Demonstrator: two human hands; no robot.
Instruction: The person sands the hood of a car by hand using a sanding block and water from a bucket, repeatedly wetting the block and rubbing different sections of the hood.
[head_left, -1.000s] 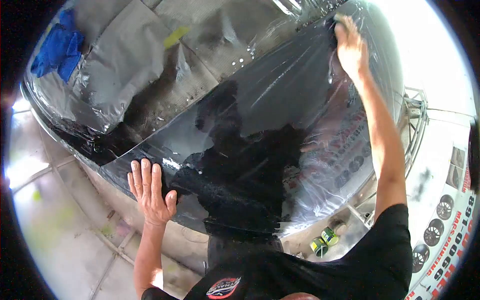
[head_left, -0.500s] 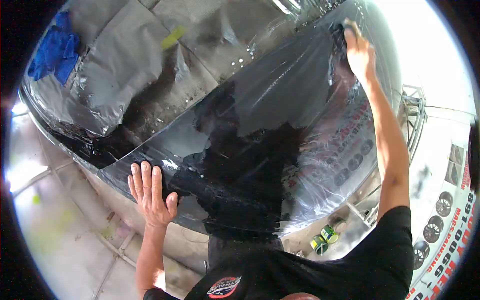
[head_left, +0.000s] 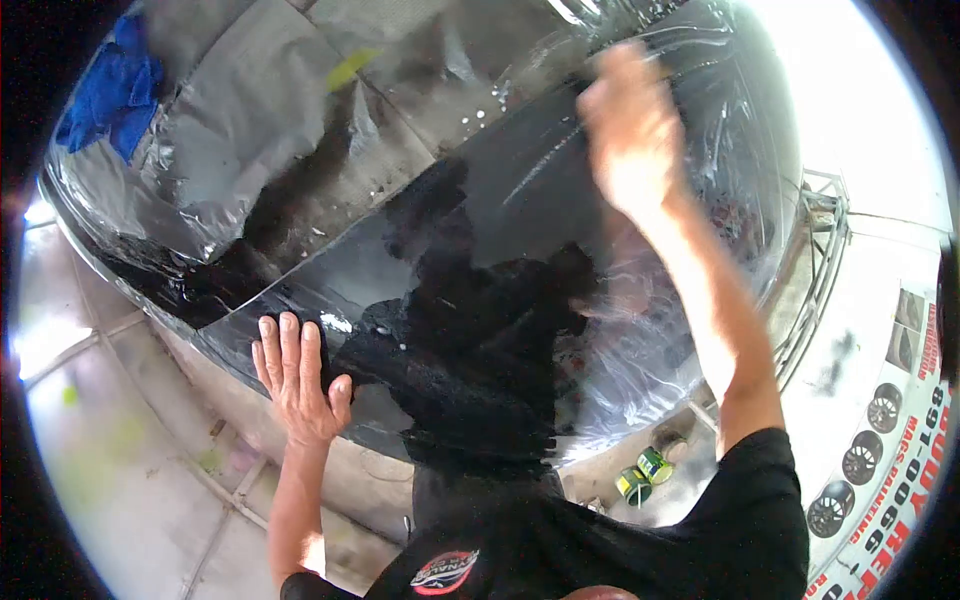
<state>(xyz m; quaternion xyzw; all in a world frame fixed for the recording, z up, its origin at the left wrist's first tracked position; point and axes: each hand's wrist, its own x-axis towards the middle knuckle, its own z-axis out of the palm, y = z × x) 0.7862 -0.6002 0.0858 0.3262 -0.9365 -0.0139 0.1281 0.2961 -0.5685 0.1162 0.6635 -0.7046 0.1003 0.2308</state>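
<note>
The left hand (head_left: 297,385) lay flat, fingers spread and gripping nothing, pressed on the near edge of a wet, glossy black film (head_left: 480,300) stretched over a curved car panel (head_left: 300,110). The film ran away from that palm, up and to the right, toward the right hand (head_left: 628,140), which hovered blurred over the film's far part; whether its grip was clenched, released or grasping anything could not be told. Beyond the left hand, far up and to its left, a blue cloth (head_left: 110,90) sat on the panel. Below the right arm, on the floor, stood two green rolls of tape (head_left: 645,475).
</note>
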